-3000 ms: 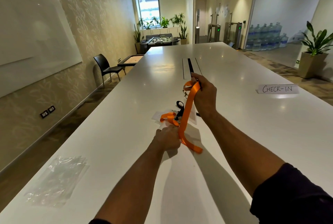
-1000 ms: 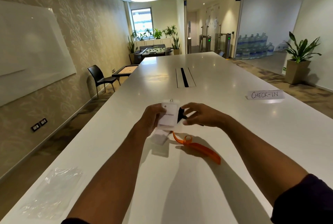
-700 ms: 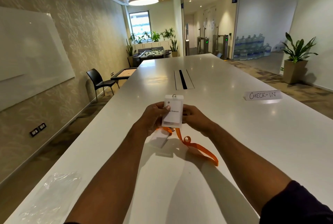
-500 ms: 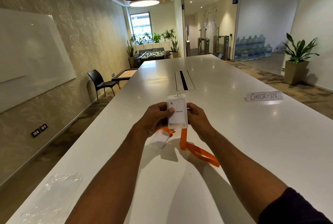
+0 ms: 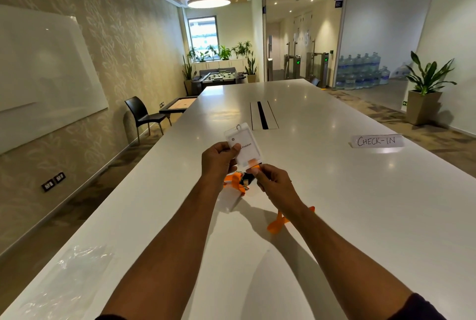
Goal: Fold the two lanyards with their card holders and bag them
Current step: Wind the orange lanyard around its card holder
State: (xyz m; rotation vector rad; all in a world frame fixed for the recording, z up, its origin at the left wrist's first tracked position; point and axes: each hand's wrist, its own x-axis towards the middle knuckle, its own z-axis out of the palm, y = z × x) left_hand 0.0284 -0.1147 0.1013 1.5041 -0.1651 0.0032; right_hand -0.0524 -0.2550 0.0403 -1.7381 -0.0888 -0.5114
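My left hand (image 5: 219, 158) holds a white card holder (image 5: 246, 148) upright above the table, thumb on its face. My right hand (image 5: 273, 182) pinches the orange lanyard strap at the holder's lower edge. The strap's loose end (image 5: 279, 223) trails onto the table under my right forearm. A second orange lanyard (image 5: 235, 183) with a black clip lies bunched on the table below my hands, with its clear card holder (image 5: 228, 201) beside it, partly hidden by my left arm. A clear plastic bag (image 5: 69, 276) lies flat at the table's near left corner.
The long white table (image 5: 360, 216) has a cable slot (image 5: 262, 118) down its middle. A CHECK-IN sign (image 5: 376, 140) stands at the right. A black chair (image 5: 143, 116) stands by the left wall.
The card holder has tilted left and risen slightly. My right hand slid from the holder's right side down to its bottom edge, pinching the strap; the strap's tail now lies under my right forearm.
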